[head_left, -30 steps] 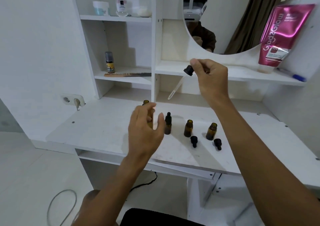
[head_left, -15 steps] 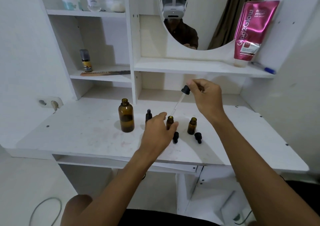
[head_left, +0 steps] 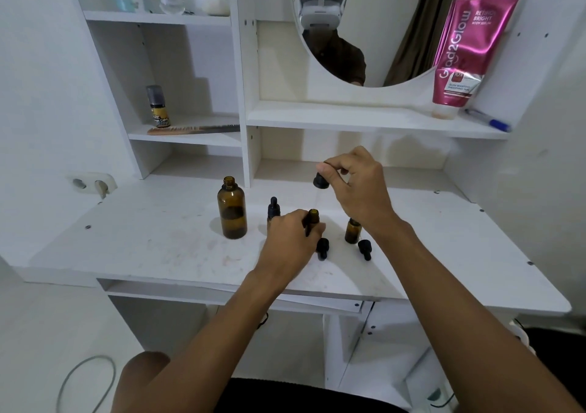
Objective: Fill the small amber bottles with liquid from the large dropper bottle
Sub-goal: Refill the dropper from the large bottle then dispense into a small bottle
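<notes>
The large amber bottle (head_left: 232, 213) stands open on the white desk (head_left: 152, 244), its cap off. My left hand (head_left: 290, 238) grips an open small amber bottle (head_left: 312, 217) at the desk's middle. My right hand (head_left: 355, 184) holds the large dropper by its black cap (head_left: 321, 181) directly above that bottle; the glass tube is hard to make out. A capped small bottle (head_left: 273, 208) stands behind my left hand. Another open small bottle (head_left: 353, 231) stands to the right. Two small black dropper caps (head_left: 322, 247) (head_left: 364, 248) lie in front of them.
A shelf unit rises behind the desk with a round mirror (head_left: 364, 25), a pink tube (head_left: 466, 51), a blue pen (head_left: 488, 120), a comb (head_left: 193, 129) and a small spray bottle (head_left: 158, 106). A wall socket (head_left: 92, 182) sits at the left. A cable (head_left: 82, 381) lies on the floor.
My right hand came down with the dropper from shelf height to just over the small bottle. My left hand reached forward and closed on that small bottle. The camera tilted down and right.
</notes>
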